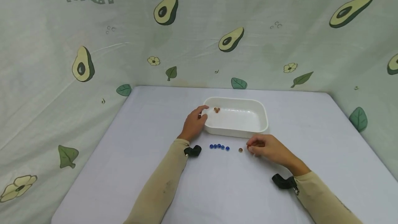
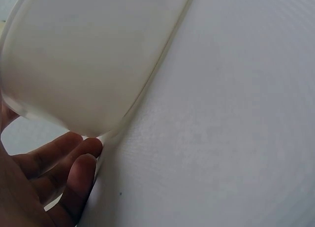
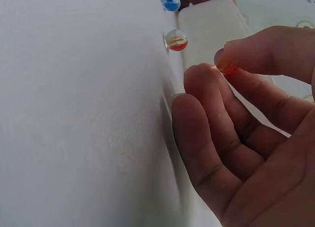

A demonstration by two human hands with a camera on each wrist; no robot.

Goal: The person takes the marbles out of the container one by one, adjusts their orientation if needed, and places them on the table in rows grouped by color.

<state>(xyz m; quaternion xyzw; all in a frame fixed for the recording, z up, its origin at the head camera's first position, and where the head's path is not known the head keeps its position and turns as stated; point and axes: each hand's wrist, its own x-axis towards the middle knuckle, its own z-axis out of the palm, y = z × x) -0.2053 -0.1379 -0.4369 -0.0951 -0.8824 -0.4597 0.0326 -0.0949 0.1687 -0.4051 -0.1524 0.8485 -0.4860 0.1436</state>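
Observation:
A white tray (image 1: 236, 132) has several small amber-brown marbles (image 1: 216, 110) in its far left part. My left hand (image 1: 194, 124) holds the tray's left end, with curled fingers against the lower wall in the left wrist view. In front of the tray, my right hand (image 1: 268, 149) pinches a clear marble with red-orange in it (image 3: 227, 68) between thumb and forefinger. Just left of that hand lies another orange-swirled marble (image 3: 177, 41), brownish in the head view. Several blue marbles (image 1: 219, 146) form a row between the hands.
Everything stands on a table with a white cover (image 1: 149, 113). A curtain with avocado prints (image 1: 192, 44) hangs behind it and along the sides. Black wrist cameras (image 1: 192, 151) are strapped over both beige sleeves (image 1: 163, 186).

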